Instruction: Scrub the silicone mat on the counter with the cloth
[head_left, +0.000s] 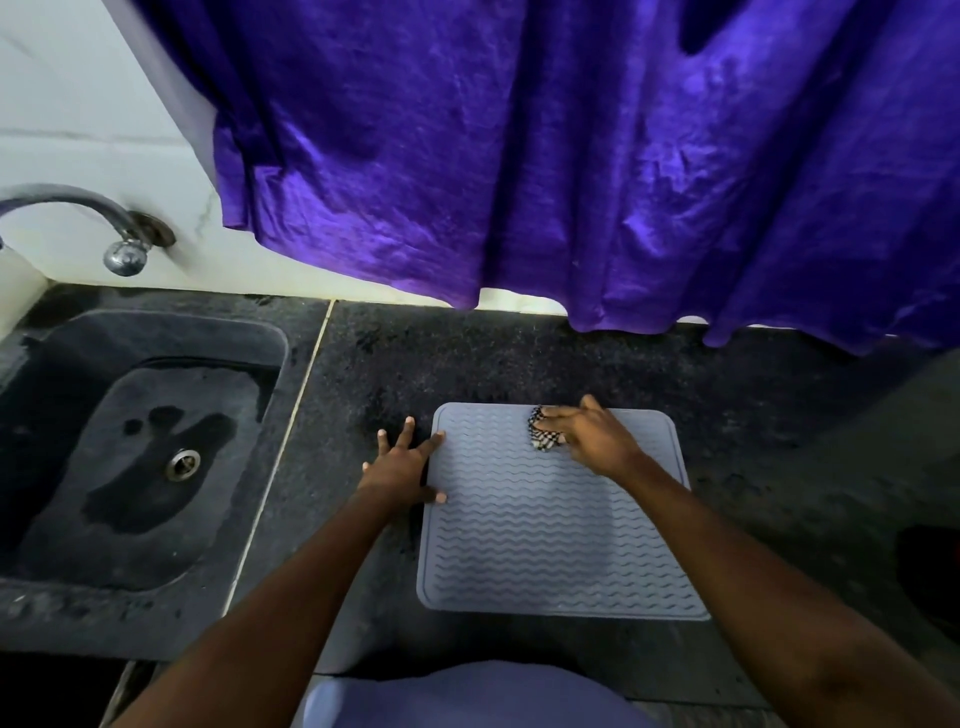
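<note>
— Nearest the lens, what do you see from the head view?

— Two bare forearms reaching forward over a lap in pale blue cloth at the bottom edge. They lead out to the hands on a dark speckled counter (519, 353).

— And the silicone mat?

— Lying flat on that counter, right of centre. The silicone mat (558, 540) is grey, roughly square with rounded corners, and ribbed with wavy lines. Its near edge sits close to the front of the counter.

— What is the left hand doing?

— The left hand (402, 465) is spread wide and flat, holding nothing. Its palm rests on the counter just beside the mat's left edge, with the thumb and forefinger tips lying over onto the mat's border.

— The right?

— The right hand (587, 434) presses down on the cloth (543, 431), a small black-and-white checked wad, near the mat's far edge, a little right of its middle. The fingers lie over the cloth and close loosely on it; only the cloth's left part shows from under them.

— Anything else around?

— A dark stone sink (150, 447) sunk into the counter to the left, with wet patches around a metal drain (183, 464). A metal tap (104, 223) comes out of the white wall above it. A purple curtain (571, 156) hangs behind the counter.
</note>
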